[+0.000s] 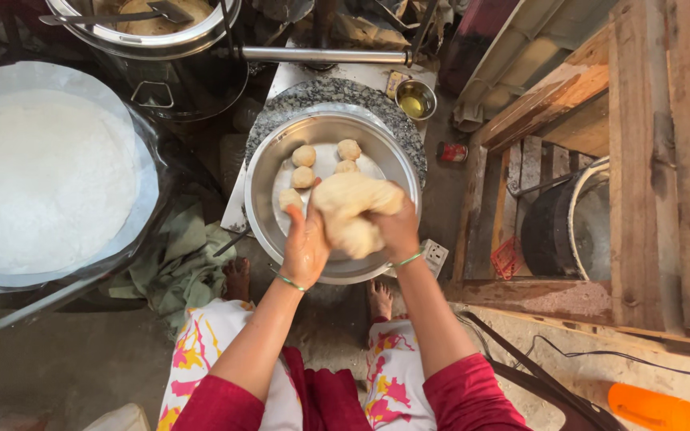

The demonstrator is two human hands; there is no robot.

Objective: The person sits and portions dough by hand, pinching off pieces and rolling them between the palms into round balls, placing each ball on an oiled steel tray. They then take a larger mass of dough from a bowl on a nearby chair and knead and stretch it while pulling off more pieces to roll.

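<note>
Fingers: left hand [307,239] cupped under and against the large dough lump [353,211], fingers curled on its left side; right hand [397,227] clenched around the lump's right and lower part, fingertips hidden in the dough. Both hands grasp it; neither is free.

Dough lump: pale, irregular, held just above the near half of the steel basin [397,164], not resting on it.

Dough balls [304,156]: 5 small rounded pieces lie in the basin beyond the hands, near one another, apart from the lump.

Progress, as judged: 5 portions shaped and set down; the greater share of dough remains in hand, so most portioning looks undone.

Basin support: round speckled stone slab [313,94], serving as the desk.

Surroundings: small steel cup of yellow oil [415,101] behind the basin; large steel pot [153,40] with a ladle at upper left; wide tray of white flour [41,175] at left; green cloth [177,263] on the floor; wooden frame [640,160] at right.
</note>
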